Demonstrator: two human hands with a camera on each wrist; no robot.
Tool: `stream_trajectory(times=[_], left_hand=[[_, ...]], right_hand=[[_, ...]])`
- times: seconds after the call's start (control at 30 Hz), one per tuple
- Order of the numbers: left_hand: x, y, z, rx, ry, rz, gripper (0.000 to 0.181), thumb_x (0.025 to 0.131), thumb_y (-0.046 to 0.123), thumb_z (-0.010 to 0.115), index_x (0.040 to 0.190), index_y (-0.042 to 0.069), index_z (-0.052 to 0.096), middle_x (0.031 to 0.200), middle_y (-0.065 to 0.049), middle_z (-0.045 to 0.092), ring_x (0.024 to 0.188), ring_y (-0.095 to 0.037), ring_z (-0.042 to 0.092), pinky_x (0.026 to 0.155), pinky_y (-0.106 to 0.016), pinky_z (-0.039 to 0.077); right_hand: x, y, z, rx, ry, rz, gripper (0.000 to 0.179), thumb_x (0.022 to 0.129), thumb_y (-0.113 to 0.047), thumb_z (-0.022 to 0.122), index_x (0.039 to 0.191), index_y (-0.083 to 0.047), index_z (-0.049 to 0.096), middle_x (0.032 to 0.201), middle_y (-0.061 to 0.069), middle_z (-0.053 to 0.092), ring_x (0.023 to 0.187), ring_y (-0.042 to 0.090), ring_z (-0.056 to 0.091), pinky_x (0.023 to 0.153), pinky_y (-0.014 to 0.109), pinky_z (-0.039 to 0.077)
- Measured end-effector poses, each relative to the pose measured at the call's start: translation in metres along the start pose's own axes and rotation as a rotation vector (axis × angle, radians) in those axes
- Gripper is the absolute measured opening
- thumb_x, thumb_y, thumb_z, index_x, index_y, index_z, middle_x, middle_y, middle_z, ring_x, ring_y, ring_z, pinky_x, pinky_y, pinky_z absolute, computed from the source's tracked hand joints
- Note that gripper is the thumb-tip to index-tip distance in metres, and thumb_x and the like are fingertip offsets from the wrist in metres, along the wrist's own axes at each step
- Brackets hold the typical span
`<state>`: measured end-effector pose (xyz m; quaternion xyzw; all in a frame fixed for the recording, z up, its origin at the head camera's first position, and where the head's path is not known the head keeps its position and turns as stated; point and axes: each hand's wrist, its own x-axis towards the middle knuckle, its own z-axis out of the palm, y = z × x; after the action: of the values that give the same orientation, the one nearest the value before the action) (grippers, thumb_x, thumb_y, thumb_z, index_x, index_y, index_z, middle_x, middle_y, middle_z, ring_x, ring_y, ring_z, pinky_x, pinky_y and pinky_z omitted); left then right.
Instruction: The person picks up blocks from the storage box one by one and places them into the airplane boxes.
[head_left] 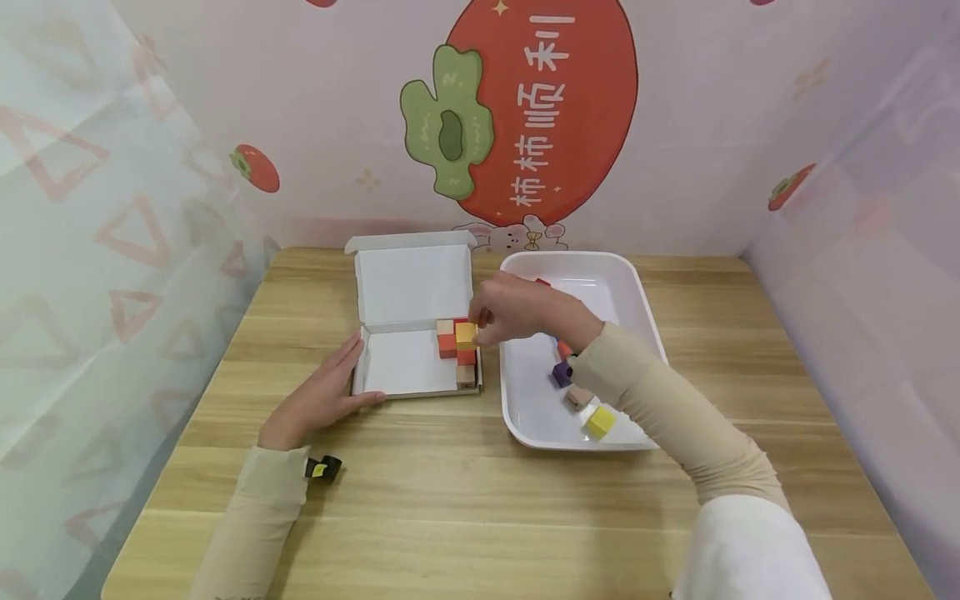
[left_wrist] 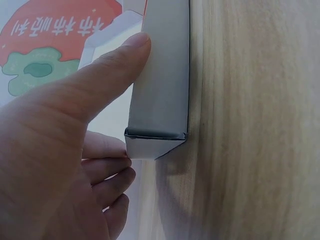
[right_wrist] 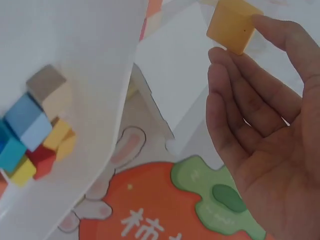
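A shallow white cardboard box (head_left: 401, 358) lies on the table with its lid raised at the back. My left hand (head_left: 322, 400) rests against its front left corner; the straight thumb lies on the front wall (left_wrist: 160, 85) and the fingers touch the left side. Between thumb and fingertips my right hand (head_left: 513, 308) pinches a yellow-orange cube block (right_wrist: 235, 25). In the head view this block overlaps the blocks at the box's right end. There I see a red-orange block (head_left: 447, 347), a pale wooden block (head_left: 445, 327) and a tan block (head_left: 466, 377).
Right of the box stands a white plastic tray (head_left: 517, 417). Loose blocks lie in it, among them a yellow block (head_left: 600, 422), a purple block (head_left: 562, 373) and a blue block (right_wrist: 27, 120). A patterned cloth backdrop (head_left: 337, 142) hangs behind the wooden table (head_left: 450, 517).
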<state>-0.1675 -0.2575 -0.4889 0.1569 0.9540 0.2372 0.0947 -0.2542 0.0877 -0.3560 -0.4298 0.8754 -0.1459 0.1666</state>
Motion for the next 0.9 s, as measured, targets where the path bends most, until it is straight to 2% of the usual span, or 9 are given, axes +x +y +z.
stream_trajectory(times=[0.17, 0.4, 0.6, 0.9], left_hand=[[-0.001, 0.000, 0.000, -0.016, 0.003, 0.002, 0.114, 0.094, 0.056, 0.076, 0.166, -0.007, 0.014, 0.177, -0.023, 0.009, 0.162, -0.048, 0.018, 0.129, -0.063, 0.024], [-0.001, -0.002, 0.000, -0.011, 0.010, 0.008, 0.113, 0.094, 0.054, 0.077, 0.166, -0.008, 0.015, 0.177, -0.025, 0.011, 0.161, -0.049, 0.019, 0.129, -0.064, 0.024], [-0.001, -0.004, 0.001, -0.014, 0.005, 0.009, 0.113, 0.094, 0.056, 0.076, 0.166, -0.007, 0.015, 0.177, -0.024, 0.010, 0.161, -0.049, 0.019, 0.129, -0.065, 0.024], [0.000, -0.007, 0.001, -0.014, -0.006, -0.002, 0.116, 0.093, 0.057, 0.076, 0.167, -0.004, 0.012, 0.178, -0.021, 0.006, 0.163, -0.046, 0.015, 0.130, -0.063, 0.023]], right_hand=[[0.019, -0.002, 0.013, 0.052, -0.014, 0.024, 0.026, 0.093, -0.029, 0.083, 0.114, -0.013, 0.084, 0.106, 0.003, 0.081, 0.089, 0.017, 0.069, 0.082, 0.024, 0.062], [0.035, -0.002, 0.028, 0.066, -0.018, 0.010, 0.025, 0.093, -0.029, 0.083, 0.114, -0.015, 0.084, 0.105, -0.002, 0.080, 0.089, 0.015, 0.067, 0.080, 0.020, 0.061], [0.045, 0.001, 0.040, 0.067, -0.055, 0.018, 0.025, 0.095, -0.027, 0.082, 0.116, -0.014, 0.083, 0.108, 0.000, 0.079, 0.090, 0.015, 0.068, 0.080, 0.018, 0.061], [0.051, 0.002, 0.049, 0.013, -0.105, 0.080, 0.025, 0.094, -0.030, 0.083, 0.114, -0.016, 0.083, 0.110, 0.000, 0.076, 0.093, 0.016, 0.066, 0.078, 0.016, 0.060]])
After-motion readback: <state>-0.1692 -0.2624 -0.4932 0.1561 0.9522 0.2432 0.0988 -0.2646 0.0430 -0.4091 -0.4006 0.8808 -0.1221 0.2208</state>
